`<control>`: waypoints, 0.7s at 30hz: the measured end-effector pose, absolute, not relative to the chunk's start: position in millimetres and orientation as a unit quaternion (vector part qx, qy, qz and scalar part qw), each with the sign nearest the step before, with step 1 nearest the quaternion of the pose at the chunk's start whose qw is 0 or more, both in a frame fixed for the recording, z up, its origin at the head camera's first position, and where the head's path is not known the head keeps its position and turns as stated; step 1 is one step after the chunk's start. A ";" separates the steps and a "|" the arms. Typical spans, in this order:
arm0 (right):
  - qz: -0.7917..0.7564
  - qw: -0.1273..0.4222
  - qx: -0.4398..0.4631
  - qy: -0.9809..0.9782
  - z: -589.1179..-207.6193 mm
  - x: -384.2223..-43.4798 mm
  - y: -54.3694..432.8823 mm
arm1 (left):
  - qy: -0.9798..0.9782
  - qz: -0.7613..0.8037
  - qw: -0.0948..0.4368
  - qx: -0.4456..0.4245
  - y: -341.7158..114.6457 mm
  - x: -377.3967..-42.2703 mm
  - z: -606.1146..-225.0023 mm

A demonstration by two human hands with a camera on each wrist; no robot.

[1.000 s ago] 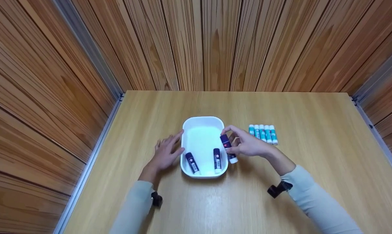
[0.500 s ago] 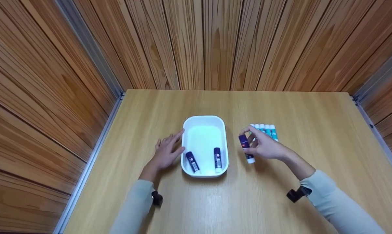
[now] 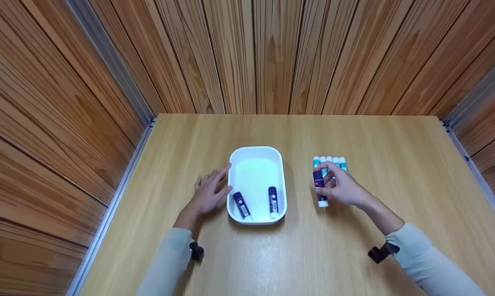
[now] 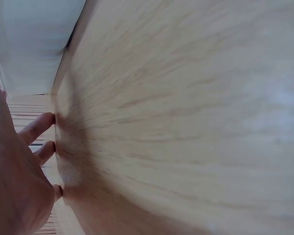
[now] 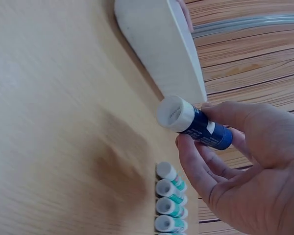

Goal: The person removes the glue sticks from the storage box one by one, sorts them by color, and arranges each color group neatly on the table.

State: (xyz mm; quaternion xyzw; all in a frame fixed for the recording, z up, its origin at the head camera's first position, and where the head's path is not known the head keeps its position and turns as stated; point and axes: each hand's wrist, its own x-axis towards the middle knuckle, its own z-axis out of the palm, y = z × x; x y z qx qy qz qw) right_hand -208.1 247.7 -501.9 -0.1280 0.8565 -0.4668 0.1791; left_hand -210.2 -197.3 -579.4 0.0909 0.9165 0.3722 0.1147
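Observation:
My right hand (image 3: 341,186) pinches a dark blue glue stick (image 3: 318,181) between thumb and fingers, above the table just in front of a row of teal glue sticks (image 3: 316,161). In the right wrist view the held glue stick (image 5: 206,128) shows its white end toward the camera. My left hand (image 3: 208,193) rests with straight, spread fingers against the left side of a white plastic tray (image 3: 256,151). Inside the tray lie two dark blue glue sticks, one tilted at the left (image 3: 241,204) and one nearly straight at the right (image 3: 273,200).
The wooden table (image 3: 181,139) is backed by a wood-plank wall (image 3: 247,57), with metal rails (image 3: 107,222) along its sides. The teal sticks lie side by side to the right of the tray, partly hidden by my right hand.
My right hand has carried the dark blue glue stick from the tray's right edge rightward, to the front of the teal row. The left hand and tray have stayed put.

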 end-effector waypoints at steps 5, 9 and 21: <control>-0.468 0.178 -0.109 0.859 -510.0 -205.3 251.5 | 0.916 0.372 0.118 0.088 -197.5 -209.6 -579.7; -0.465 0.180 -0.090 0.862 -513.4 -202.8 252.2 | 0.916 0.374 0.116 0.089 -197.6 -209.4 -579.4; -0.462 0.189 -0.049 0.865 -527.7 -196.4 249.1 | 0.916 0.373 0.116 0.089 -198.2 -209.9 -580.7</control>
